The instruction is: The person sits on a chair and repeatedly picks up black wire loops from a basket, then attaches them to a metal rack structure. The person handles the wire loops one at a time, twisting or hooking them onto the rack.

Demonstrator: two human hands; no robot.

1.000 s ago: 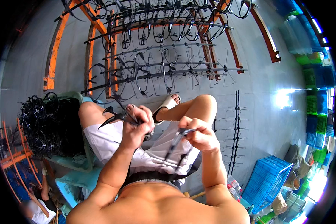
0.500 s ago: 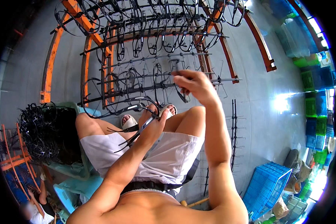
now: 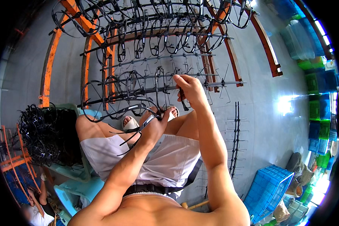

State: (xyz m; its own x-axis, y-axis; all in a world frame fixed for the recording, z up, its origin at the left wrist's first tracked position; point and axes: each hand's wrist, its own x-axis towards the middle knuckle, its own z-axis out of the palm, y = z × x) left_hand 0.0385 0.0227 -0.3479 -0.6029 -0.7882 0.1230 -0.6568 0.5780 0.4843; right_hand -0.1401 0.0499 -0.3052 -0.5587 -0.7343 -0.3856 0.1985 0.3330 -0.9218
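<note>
My left hand [image 3: 154, 127] is closed around a small bunch of black curved plastic frames [image 3: 137, 99]; their glossy arms stick out to the left over my knees. In front of me, my right hand [image 3: 191, 89] pinches another black curved frame [image 3: 183, 101] at the lower bar of the hanging rack [image 3: 139, 91]. That frame hangs down below the fingers, and the fingers hide where it meets the bar's wire hooks. To the left along this bar hang several like frames [image 3: 133, 81].
Orange uprights [image 3: 49, 64] hold higher bars full of black frames. At my left, a pale green crate [image 3: 81, 150] holds a heap of black frames [image 3: 39, 132]. A blue crate [image 3: 267, 192] stands at the right, near a bare hooked bar [image 3: 235, 139]. Another person [image 3: 39, 211] works far left.
My right hand has moved down and slightly left, bringing its frame from above the lower bar to that bar. My left hand keeps its bunch in nearly the same place.
</note>
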